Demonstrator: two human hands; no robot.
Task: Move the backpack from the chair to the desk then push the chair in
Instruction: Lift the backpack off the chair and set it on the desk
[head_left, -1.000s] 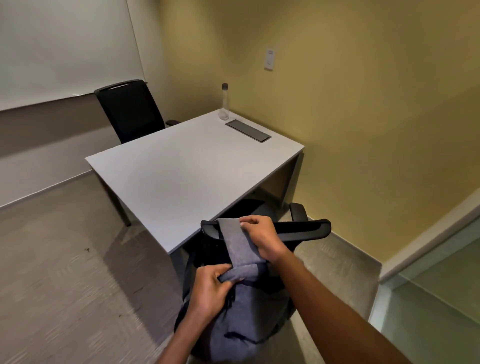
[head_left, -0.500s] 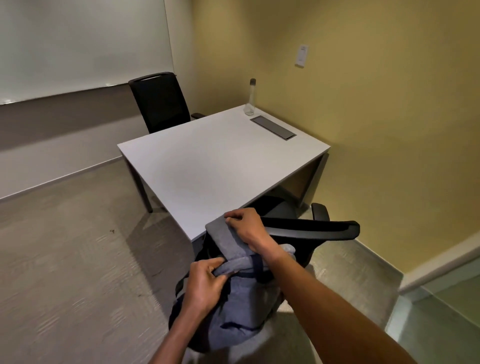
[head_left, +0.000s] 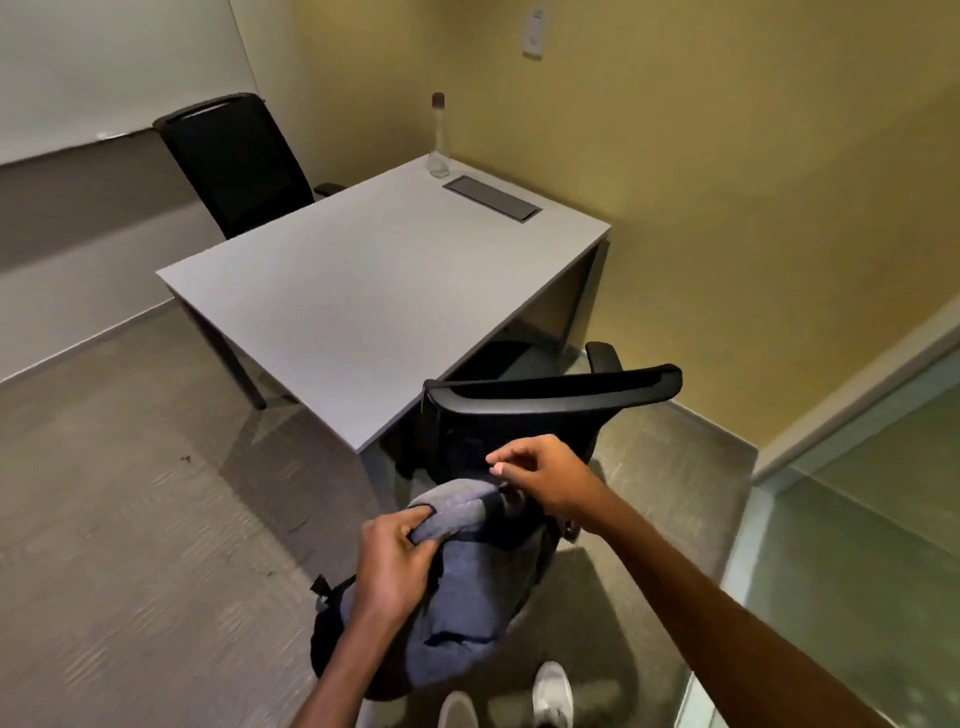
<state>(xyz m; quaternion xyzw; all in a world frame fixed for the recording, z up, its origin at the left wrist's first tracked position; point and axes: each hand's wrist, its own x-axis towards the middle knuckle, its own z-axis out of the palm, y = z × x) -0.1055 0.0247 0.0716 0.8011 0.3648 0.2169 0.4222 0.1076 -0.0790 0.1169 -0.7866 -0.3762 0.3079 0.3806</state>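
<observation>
Grey fabric top of the blue-grey cloth backpack (head_left: 457, 587) is pinched in the left hand (head_left: 395, 566), fingers clamped on the folded upper edge. Right hand (head_left: 545, 480) sits just above the bag's top at the dark strap area, fingers loosely curled, thumb and forefinger near together; can't tell if it grips anything. Bag hangs off the floor behind the black mesh-back office chair (head_left: 550, 410), long axis roughly vertical, top toward the chair back, bottom near the person's white shoes (head_left: 553, 693). Chair seat is partly under the white rectangular desk (head_left: 363, 291). Desktop mostly bare: clear bottle (head_left: 438, 137) and grey cable hatch (head_left: 492, 198) at far edge. Open carpet to the left.
</observation>
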